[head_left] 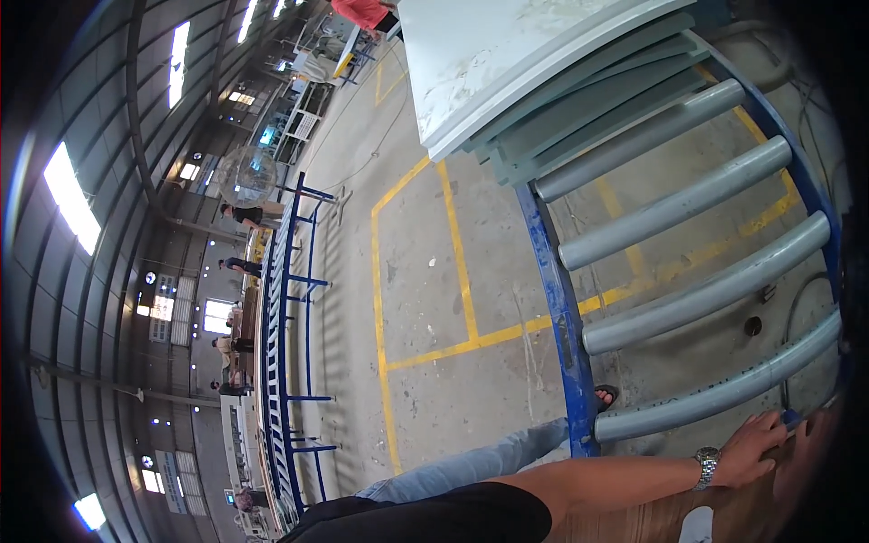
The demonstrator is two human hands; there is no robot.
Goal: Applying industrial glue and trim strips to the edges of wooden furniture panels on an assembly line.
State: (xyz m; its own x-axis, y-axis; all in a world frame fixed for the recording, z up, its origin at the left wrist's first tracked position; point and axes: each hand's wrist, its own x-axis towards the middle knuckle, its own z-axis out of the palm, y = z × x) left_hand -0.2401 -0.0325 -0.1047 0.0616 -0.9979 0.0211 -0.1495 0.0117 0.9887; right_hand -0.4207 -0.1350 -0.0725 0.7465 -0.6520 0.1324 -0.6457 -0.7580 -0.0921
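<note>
Hand (749,451) on brown panel (647,516)

This is a factory hall: ribbed metal cladding (90,299) at nine o'clock, machinery (303,118) at eleven, stacked panels (516,68) at one, a roller conveyor (674,208) at three, a longer conveyor (274,389) at eight, yellow markings (379,299) on concrete floor (421,299) centrally.

Reaching room opens between the grey rollers (675,204). A blue rail (566,344) bars their side, stacked panels (507,72) cover the far end, and a wooden board (625,521) blocks the near end.
</note>
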